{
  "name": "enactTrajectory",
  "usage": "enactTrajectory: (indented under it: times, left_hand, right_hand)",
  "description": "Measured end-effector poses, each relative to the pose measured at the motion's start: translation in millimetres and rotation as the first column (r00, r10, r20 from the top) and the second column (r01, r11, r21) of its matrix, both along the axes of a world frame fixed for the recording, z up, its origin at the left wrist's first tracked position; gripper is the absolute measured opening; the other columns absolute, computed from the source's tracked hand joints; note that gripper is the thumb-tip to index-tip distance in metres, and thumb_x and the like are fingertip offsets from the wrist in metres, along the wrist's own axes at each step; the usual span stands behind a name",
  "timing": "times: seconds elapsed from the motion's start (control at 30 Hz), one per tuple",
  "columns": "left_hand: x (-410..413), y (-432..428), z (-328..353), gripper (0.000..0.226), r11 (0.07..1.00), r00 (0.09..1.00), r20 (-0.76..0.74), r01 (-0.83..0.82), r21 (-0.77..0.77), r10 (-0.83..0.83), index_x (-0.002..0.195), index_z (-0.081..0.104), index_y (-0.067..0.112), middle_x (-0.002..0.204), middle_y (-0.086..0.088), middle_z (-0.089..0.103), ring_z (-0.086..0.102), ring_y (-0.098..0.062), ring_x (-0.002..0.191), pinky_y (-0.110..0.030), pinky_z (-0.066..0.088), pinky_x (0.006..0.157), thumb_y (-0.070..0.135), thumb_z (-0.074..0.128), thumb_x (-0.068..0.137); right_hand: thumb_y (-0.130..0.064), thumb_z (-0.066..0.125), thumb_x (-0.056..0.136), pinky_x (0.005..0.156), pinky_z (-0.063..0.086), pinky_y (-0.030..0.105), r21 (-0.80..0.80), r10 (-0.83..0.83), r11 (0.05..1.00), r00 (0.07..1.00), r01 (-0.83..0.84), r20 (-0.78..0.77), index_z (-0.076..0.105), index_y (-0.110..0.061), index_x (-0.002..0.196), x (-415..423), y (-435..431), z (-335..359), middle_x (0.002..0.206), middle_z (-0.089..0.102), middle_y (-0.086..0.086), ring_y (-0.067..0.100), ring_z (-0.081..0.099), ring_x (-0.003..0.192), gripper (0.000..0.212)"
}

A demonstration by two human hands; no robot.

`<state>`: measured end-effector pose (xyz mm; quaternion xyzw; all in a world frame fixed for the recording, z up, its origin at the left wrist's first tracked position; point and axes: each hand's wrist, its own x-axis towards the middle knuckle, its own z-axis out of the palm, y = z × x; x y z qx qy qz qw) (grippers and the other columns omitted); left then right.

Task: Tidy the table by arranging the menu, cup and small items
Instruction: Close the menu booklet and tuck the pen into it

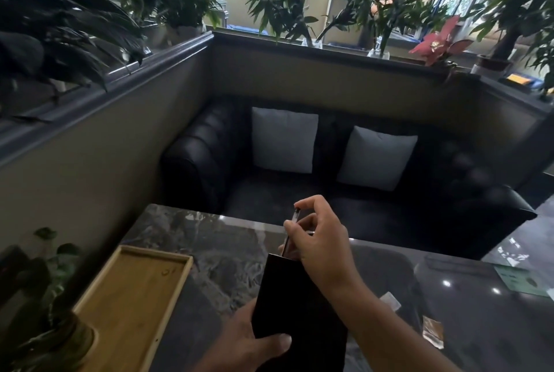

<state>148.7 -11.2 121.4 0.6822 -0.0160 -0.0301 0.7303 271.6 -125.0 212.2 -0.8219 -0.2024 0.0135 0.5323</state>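
Left hand (251,338): grips the lower end of the menu, thumb curled across its near face, fingers hidden behind it.
Right hand (320,239): pinches a thin stick between thumb and forefinger, the other fingers loosely curled beside it.
Menu (299,305): black and flat, held up off the table and tilted away from the person, near the front edge at the middle.
Stick (289,230): slim and partly clear, with a dark tip. Its lower end meets the top edge of the menu; I cannot tell whether it goes inside.
Table (221,245): dark marble with a glossy top.
Tray (132,296): wooden with a low rim, lying on the table to the left of the menu and apart from it.
Packets: one small pale packet (389,301) just right of the right forearm, another (433,331) nearer the right edge, both flat on the table.
Card (521,277): green, lying at the far right of the table.
Pot plant (54,335): at the near left corner, beside the tray.
Sofa (209,155): black, beyond the table, with two pale cushions (284,139) leaning on its back.
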Motion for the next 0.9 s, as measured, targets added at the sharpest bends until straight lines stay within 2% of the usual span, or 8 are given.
enactTrajectory:
  times: [0.13,0.2,0.33,0.43,0.6,0.67,0.77,0.9]
  left_hand:
    - [8,-1,-6,0.051,0.996,0.992,-0.128,0.021,0.09,-0.009,0.126,0.045,0.039,0.122,0.017,0.058,0.051,-0.014,0.134,-0.008,0.043,0.092,0.016,0.073,0.089]
    - [9,2,-13,0.048,0.985,0.978,-0.207,0.059,0.161,-0.025,0.113,0.039,0.039,0.111,0.026,0.047,0.052,0.0,0.125,0.001,0.041,0.082,0.018,0.073,0.087]
    - [10,4,-18,0.07,0.996,0.993,-0.114,-0.02,0.086,0.03,0.143,0.048,0.029,0.139,0.008,0.059,0.049,-0.005,0.135,-0.028,0.04,0.111,0.026,0.081,0.082]
    - [7,4,-19,0.07,0.999,0.995,-0.095,0.04,-0.029,-0.043,0.146,0.046,0.03,0.149,0.005,0.052,0.046,-0.014,0.139,-0.044,0.032,0.114,0.027,0.079,0.085]
    - [21,8,-15,0.079,1.0,0.988,-0.152,0.012,0.019,-0.009,0.141,0.049,0.0,0.141,-0.006,0.06,0.062,-0.009,0.12,-0.015,0.045,0.096,0.034,0.082,0.077]
    - [20,11,-9,0.101,0.995,0.98,-0.171,0.102,-0.019,-0.104,0.14,0.047,-0.009,0.145,-0.023,0.051,0.057,-0.028,0.127,-0.019,0.046,0.099,0.039,0.091,0.063]
    - [9,1,-1,0.057,0.99,0.993,-0.069,0.085,-0.117,-0.093,0.143,0.05,0.014,0.143,-0.016,0.057,0.05,-0.033,0.135,-0.04,0.042,0.112,0.005,0.069,0.09]
    - [1,-6,-9,0.052,0.957,0.998,-0.047,0.034,-0.289,-0.049,0.135,0.055,0.006,0.132,-0.022,0.063,0.059,-0.036,0.126,-0.042,0.049,0.104,-0.006,0.066,0.086]
  right_hand:
    - [-0.02,0.071,0.091,0.066,0.063,0.041,-0.025,-0.002,1.0,1.0,0.002,0.011,0.055,-0.029,0.105,0,0,-4,0.076,0.072,0.004,0.014,0.074,0.065,0.022]
    - [-0.019,0.072,0.09,0.064,0.063,0.038,-0.04,-0.014,0.999,1.0,0.015,0.024,0.056,-0.029,0.103,0,-1,-7,0.073,0.072,0.002,0.012,0.073,0.063,0.023]
    - [-0.021,0.073,0.089,0.064,0.059,0.025,-0.078,-0.01,0.997,0.999,0.013,0.037,0.056,-0.031,0.102,0,-3,-12,0.07,0.072,-0.001,0.009,0.07,0.063,0.023]
    - [-0.022,0.073,0.089,0.063,0.056,0.021,-0.094,-0.005,0.996,0.999,0.008,0.032,0.056,-0.03,0.103,2,-4,-13,0.069,0.072,-0.002,0.009,0.07,0.064,0.023]
    - [-0.022,0.074,0.087,0.062,0.054,0.022,-0.111,0.011,0.994,0.999,-0.005,0.047,0.056,-0.031,0.1,1,-3,-18,0.07,0.071,-0.001,0.009,0.068,0.064,0.024]
    - [-0.023,0.075,0.087,0.064,0.056,0.026,-0.134,0.025,0.991,0.998,-0.017,0.055,0.057,-0.03,0.1,-1,-2,-20,0.071,0.071,-0.001,0.01,0.068,0.066,0.024]
    - [-0.025,0.075,0.087,0.065,0.056,0.021,-0.162,0.035,0.987,0.996,-0.02,0.087,0.058,-0.029,0.102,-2,-1,-18,0.072,0.07,-0.004,0.005,0.068,0.07,0.024]
    - [-0.03,0.073,0.089,0.066,0.051,0.009,-0.205,0.046,0.979,0.993,-0.022,0.111,0.056,-0.03,0.108,-6,1,-17,0.077,0.068,-0.01,-0.002,0.066,0.076,0.026]
